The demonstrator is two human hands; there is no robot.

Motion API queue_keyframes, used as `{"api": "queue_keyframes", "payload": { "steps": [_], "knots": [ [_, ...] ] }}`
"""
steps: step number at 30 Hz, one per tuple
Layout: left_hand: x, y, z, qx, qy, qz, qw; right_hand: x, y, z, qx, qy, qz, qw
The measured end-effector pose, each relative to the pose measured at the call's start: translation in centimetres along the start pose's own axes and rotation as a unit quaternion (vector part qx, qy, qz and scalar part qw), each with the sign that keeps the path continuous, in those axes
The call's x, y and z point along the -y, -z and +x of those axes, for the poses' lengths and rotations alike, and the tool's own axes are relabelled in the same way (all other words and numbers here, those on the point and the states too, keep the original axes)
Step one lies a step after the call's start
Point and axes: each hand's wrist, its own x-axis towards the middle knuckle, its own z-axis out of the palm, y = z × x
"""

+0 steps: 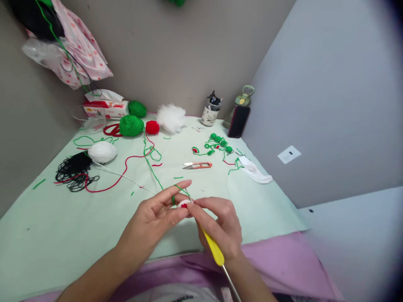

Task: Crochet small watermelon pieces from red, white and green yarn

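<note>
Between thumb and fingers, my left hand pinches a small red and white crocheted piece. Green yarn runs up from the table and loops round the fingers of that hand, over the raised index finger. My right hand is closed round a crochet hook with a yellow handle, its metal tip at the piece. The fingertips of both hands meet there. A white strand leads from a white yarn ball toward my left hand.
Orange-handled snips lie beyond my hands. Black yarn is at the left; green balls, a red ball and white stuffing are at the back. Small green pieces, a phone and a cup stand right.
</note>
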Motion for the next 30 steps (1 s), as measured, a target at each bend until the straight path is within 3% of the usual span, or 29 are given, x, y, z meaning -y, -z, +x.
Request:
{"api": "queue_keyframes", "payload": {
  "steps": [8,13,16,19,21,25,30],
  "knots": [
    [0.3,-0.7,0.4,-0.021,0.030,-0.091,0.995,0.2,-0.8,0.4,-0.007,-0.045,0.058,0.997],
    [0.7,-0.6,0.7,-0.059,-0.016,-0.047,0.997,0.0,-1.2,1.0,0.019,-0.012,0.056,0.998],
    [1.2,-1.0,0.8,-0.077,-0.039,-0.050,0.995,-0.2,-1.6,0.3,-0.013,-0.004,0.007,1.000],
    [1.2,-1.6,0.7,-0.069,0.005,-0.104,0.992,-0.4,-2.0,-0.6,-0.041,0.010,-0.001,0.999],
    [1.0,-1.8,0.6,-0.047,0.051,-0.146,0.987,-0.5,-1.8,-0.8,-0.038,-0.017,0.062,0.997],
    [0.3,-1.4,0.8,-0.026,0.079,-0.166,0.983,-0.4,-1.1,0.0,-0.037,-0.155,0.244,0.957],
    [-0.4,-0.6,0.9,-0.034,0.055,-0.102,0.993,-0.5,-0.5,1.1,-0.071,-0.292,0.407,0.863]
  ]
}}
